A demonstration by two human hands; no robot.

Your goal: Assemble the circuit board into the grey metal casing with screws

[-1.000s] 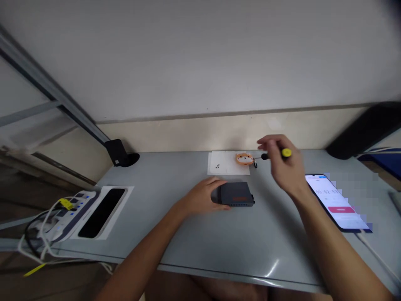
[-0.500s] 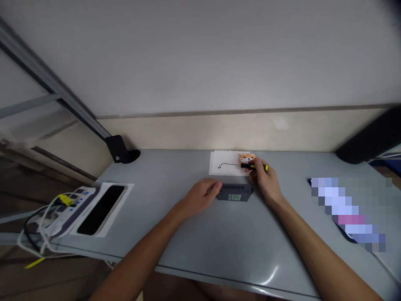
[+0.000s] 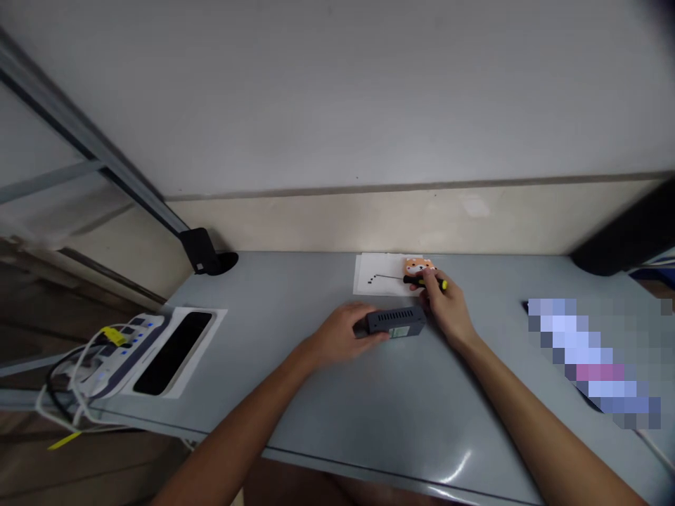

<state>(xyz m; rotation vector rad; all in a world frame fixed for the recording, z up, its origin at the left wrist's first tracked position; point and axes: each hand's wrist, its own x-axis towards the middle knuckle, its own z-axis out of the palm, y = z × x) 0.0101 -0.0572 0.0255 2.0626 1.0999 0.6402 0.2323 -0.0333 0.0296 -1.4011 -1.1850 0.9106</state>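
Observation:
My left hand (image 3: 345,334) grips the left end of a dark grey box (image 3: 398,320) with a row of vent slots and a greenish label on its near face. The box is tilted, and whether it still touches the table cannot be told. Held in my right hand (image 3: 446,306) is a screwdriver (image 3: 416,281) with a black and yellow handle. Its thin shaft points left over a white paper (image 3: 363,263), the tip close to several small dark screws (image 3: 372,280). An orange and white animal-face item (image 3: 418,266) lies on the paper just behind the screwdriver handle.
On the left of the grey table (image 3: 295,422), a phone (image 3: 174,351) lies beside a power strip (image 3: 124,358) with tangled cables. A black object (image 3: 199,249) stands at the back left, a dark cylinder (image 3: 627,232) at the back right. A blurred-out device (image 3: 590,358) lies on the right.
My left hand has gone from touching the box's left edge to gripping its end, with fingers under it, and has tilted it. The screwdriver has shifted slightly.

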